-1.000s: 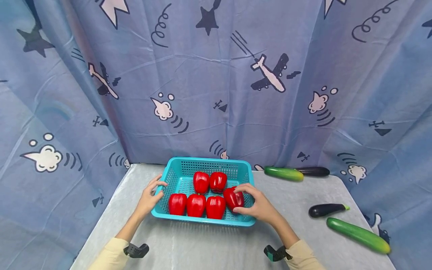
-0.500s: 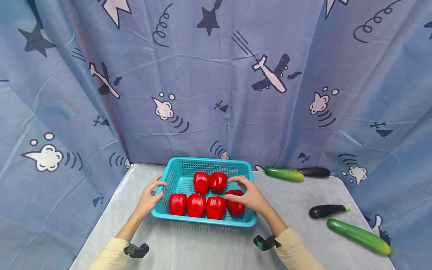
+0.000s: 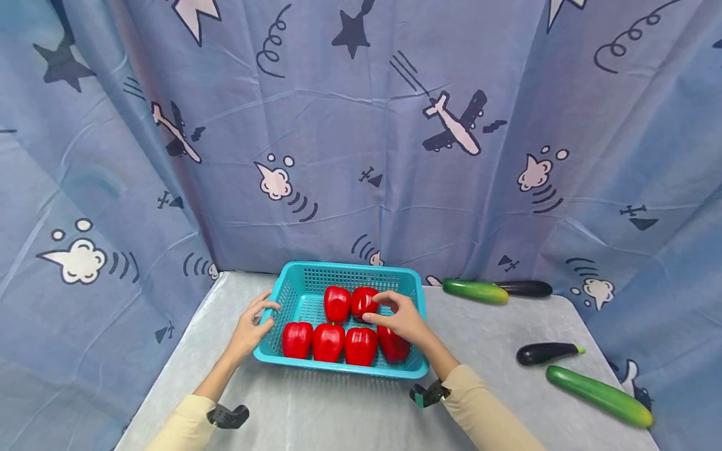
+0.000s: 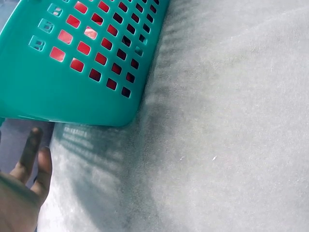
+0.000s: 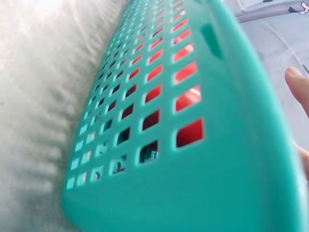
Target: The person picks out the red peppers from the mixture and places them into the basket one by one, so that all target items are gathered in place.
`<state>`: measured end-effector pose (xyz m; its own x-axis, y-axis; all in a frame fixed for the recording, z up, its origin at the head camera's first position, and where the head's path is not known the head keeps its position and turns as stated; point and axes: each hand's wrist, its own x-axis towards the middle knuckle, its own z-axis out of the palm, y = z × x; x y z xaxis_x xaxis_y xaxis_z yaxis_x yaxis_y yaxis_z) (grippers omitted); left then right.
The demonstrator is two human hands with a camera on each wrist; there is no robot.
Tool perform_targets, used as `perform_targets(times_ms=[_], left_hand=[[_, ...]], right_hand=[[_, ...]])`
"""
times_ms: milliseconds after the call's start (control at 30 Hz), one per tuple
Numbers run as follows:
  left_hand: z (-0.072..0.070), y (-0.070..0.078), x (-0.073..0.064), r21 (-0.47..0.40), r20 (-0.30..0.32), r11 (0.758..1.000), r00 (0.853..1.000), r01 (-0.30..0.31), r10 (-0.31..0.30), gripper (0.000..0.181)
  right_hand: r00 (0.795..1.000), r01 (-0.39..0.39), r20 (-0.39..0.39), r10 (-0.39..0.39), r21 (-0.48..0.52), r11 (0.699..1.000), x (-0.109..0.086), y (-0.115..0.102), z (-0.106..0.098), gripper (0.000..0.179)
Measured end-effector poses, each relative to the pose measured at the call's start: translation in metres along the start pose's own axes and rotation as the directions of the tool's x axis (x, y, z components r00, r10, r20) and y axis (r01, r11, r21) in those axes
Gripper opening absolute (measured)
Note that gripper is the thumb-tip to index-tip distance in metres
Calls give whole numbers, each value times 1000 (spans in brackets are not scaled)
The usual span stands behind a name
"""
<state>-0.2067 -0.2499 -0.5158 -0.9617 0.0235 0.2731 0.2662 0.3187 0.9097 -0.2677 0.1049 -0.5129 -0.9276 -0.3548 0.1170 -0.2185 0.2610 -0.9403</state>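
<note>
A turquoise plastic basket stands on the table with several red bell peppers in it. Four-sided and perforated, its wall fills much of the left wrist view. My left hand holds the basket's left rim, index finger and thumb at its edge; two other fingers stretch outside the wall. My right hand hovers over the right part of the basket, thumb and fingers parted beside the back-row bell pepper; whether they touch it I cannot tell. Under that hand sits the front-right bell pepper, partly covered.
To the right lie an eggplant and a long green zucchini. Another zucchini and eggplant lie by the back edge. A blue patterned curtain surrounds the table.
My right hand lets go of the front-right bell pepper, which now stands more upright, and moves left and back to the back-row pepper. The left hand stays at the rim.
</note>
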Motion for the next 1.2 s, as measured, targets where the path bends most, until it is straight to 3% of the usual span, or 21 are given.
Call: perform_targets(times_ms=[67, 300, 1200], left_hand=[[-1, -2, 0, -5, -1, 1000, 1000, -2, 2, 25], [0, -39, 6, 11, -13, 999, 999, -31, 31, 26], [1, -40, 5, 4, -17, 1000, 1000, -12, 12, 26]], right_hand=[[1000, -16, -8, 16, -7, 1000, 2, 1, 2, 43], [998, -58, 15, 59, -27, 998, -1, 1, 2, 52], [984, -97, 142, 109, -90, 991, -22, -13, 2, 60]])
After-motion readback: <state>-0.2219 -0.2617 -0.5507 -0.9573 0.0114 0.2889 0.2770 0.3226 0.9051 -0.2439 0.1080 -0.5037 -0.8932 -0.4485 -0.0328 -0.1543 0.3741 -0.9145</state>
